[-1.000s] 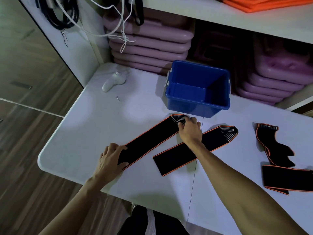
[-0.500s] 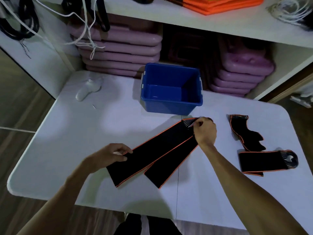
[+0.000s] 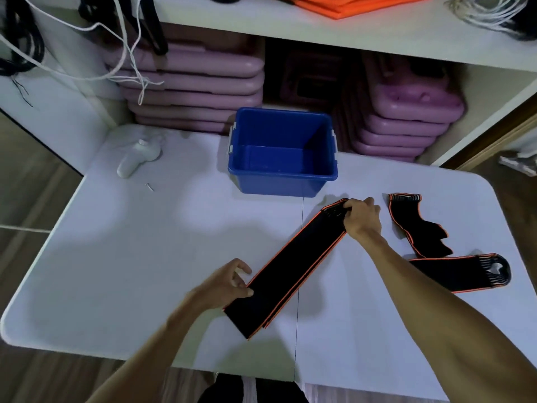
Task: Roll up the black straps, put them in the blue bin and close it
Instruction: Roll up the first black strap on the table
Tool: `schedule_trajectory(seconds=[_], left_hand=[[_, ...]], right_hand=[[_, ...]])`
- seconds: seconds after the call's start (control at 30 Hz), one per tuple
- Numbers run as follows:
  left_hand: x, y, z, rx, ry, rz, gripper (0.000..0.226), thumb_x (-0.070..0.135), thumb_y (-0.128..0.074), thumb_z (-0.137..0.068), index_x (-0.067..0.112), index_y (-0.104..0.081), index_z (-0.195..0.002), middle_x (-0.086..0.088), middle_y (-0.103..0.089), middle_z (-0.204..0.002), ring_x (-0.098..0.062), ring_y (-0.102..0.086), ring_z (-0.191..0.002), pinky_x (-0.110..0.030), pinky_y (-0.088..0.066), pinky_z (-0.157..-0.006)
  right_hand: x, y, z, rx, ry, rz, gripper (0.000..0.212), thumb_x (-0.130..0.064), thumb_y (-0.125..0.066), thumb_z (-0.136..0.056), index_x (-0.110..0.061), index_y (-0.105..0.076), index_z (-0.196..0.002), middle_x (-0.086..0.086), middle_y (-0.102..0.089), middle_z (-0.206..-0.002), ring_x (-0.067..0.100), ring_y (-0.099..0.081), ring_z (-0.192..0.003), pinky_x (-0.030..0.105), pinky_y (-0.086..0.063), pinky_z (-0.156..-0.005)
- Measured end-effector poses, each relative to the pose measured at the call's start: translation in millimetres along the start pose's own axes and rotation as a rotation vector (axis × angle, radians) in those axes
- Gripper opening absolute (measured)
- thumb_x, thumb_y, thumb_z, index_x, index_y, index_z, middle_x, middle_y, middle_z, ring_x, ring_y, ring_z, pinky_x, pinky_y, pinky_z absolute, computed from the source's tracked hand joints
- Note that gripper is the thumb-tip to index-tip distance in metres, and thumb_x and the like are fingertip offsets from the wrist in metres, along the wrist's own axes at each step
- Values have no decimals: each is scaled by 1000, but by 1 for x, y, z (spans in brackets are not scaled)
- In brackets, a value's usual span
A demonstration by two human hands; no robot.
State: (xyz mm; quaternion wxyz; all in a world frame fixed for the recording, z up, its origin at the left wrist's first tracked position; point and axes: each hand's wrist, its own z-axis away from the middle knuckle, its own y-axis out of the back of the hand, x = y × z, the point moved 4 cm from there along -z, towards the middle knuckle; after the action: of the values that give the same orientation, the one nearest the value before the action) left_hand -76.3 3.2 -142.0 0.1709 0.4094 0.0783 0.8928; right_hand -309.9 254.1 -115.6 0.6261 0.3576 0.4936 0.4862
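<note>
Two black straps with orange edges (image 3: 290, 274) lie stacked one over the other, running diagonally across the white table (image 3: 145, 257). My right hand (image 3: 363, 221) grips their far, striped end. My left hand (image 3: 229, 283) pinches the near end at its left edge. The blue bin (image 3: 282, 181) stands open and empty behind them, with no lid in view. To the right, apart from my hands, lie a crumpled black strap (image 3: 418, 228) and a flat black strap (image 3: 462, 271) with a looped end.
A white handheld device (image 3: 136, 158) and a small screw (image 3: 149, 187) lie at the table's back left. Stacks of purple cases (image 3: 197, 88) fill the shelf behind the bin. White cords (image 3: 128, 59) hang at the back left. Wood floor surrounds the table.
The two straps, side by side a second ago, now lie stacked together. Both hands shifted right with them, and the view swung right and up.
</note>
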Motion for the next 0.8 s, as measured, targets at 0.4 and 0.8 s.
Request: schedule_trajectory(seconds=[0.4,0.8], left_hand=[[23,-47,-9,356,-15,-418,57,49,-67,-79,23,-46,-125,1,-53,-121,-22,-53,-110,-35,-47,-83],[20,-46,-22,226,103,-123,29,37,-73,-76,16,-58,-89,3,-61,-86,-18,-60,-80,-26,-44,-61]], right_hand=[[1,2,-21,-7,70,-74,35,8,-41,-83,-2,-67,-104,21,-66,-105,42,-62,-92,40,-50,-78],[3,-2,-18,-11,44,25,35,2,-43,-90,-2,-58,-122,20,-43,-121,45,-57,-97,48,-53,-87]])
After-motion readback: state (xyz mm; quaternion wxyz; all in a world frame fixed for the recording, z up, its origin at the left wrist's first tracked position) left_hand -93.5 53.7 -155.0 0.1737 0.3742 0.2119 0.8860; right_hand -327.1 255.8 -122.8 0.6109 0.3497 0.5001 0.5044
